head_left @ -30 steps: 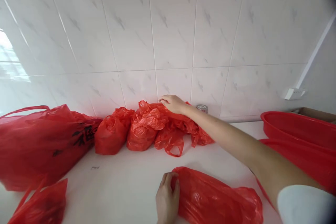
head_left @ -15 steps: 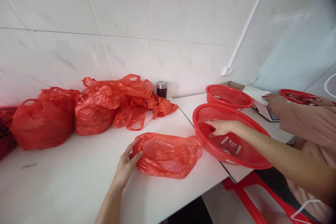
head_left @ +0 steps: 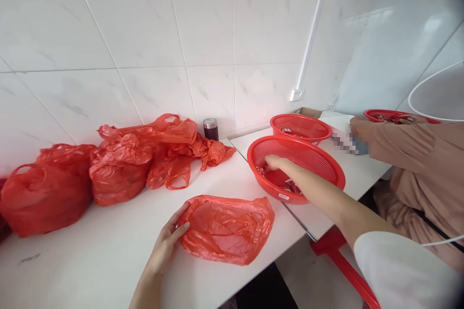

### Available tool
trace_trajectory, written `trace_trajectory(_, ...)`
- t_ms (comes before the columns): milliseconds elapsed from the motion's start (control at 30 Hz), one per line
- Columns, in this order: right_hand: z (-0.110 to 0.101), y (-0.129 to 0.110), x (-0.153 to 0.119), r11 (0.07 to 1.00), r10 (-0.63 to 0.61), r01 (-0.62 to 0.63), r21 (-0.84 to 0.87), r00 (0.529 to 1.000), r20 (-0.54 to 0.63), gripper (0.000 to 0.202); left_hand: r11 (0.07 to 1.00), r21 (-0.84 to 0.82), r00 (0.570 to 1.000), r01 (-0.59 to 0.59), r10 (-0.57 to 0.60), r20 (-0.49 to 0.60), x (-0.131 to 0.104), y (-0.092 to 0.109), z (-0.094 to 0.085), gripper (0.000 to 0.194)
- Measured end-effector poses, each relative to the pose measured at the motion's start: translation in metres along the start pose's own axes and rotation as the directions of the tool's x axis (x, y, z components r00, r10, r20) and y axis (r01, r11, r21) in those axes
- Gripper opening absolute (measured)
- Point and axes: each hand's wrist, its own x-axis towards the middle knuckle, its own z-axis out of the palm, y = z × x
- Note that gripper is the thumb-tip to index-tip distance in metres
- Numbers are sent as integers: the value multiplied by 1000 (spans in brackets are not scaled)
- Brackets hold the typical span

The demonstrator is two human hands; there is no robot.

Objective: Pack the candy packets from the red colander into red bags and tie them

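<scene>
My left hand grips the left rim of a thin red plastic bag, thumb inside and fingers outside. The bag lies on the white table with its mouth spread. Inside a large red plastic basket with perforated walls, my right hand reaches down by the left wall, fingers curled and largely hidden. Small red-and-white packets lie against those fingers; whether any are held is hidden. More packets rest on the basket's floor.
Filled red bags and crumpled red bags line the wall side, near a dark lidded flask. A second red basket stands behind. At right, a co-worker's brown sleeve reaches towards another red basket. Below is a red stool.
The view has shifted, so the baskets appear further left. My right hand's fingers, spread before, now curl down. More packets show in the basket. The bag's right end looks wider.
</scene>
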Motion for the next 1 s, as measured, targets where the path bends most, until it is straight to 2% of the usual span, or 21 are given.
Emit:
trace_trajectory(167,-25,-16,4,979,-13,16,202,1000,-20,22,998,-61,1000,13,-13,10,1,-2,-2,57)
trace_trajectory(300,-44,-33,-22,897,-173,178,405,984,-51,28,997,-74,1000,16,-15,16,0,2,2,56)
trace_trajectory(400,-43,-50,-57,700,-390,329,634,920,-47,30,997,-75,998,15,-11,55,-1,5,7,57)
trace_trajectory(467,-36,-64,-78,526,-505,356,772,862,-54,31,997,-72,998,1,4,70,-2,6,9,58)
trace_trajectory(533,-27,-78,-92,437,-556,352,828,829,-59,35,997,-76,998,-26,31,61,-3,6,11,59)
trace_trajectory(633,-7,-100,-104,434,-588,388,813,806,-71,36,993,-106,998,-49,52,26,-3,4,13,63)
trace_trajectory(733,27,-116,-110,507,-608,531,679,779,-154,23,991,-125,999,-51,53,10,-3,3,14,65)
trace_trajectory(800,52,-122,-113,561,-662,654,507,723,-199,24,990,-129,998,-56,58,7,-3,3,14,65)
trace_trajectory(867,69,-123,-116,592,-742,738,324,656,-138,33,989,-139,998,-59,61,8,-2,3,13,66)
trace_trajectory(933,71,-122,-115,594,-786,778,204,616,-63,38,988,-144,998,-61,63,7,-2,2,13,67)
trace_trajectory(1000,54,-117,-108,608,-769,777,163,627,-122,33,988,-138,998,-62,64,8,0,1,12,67)
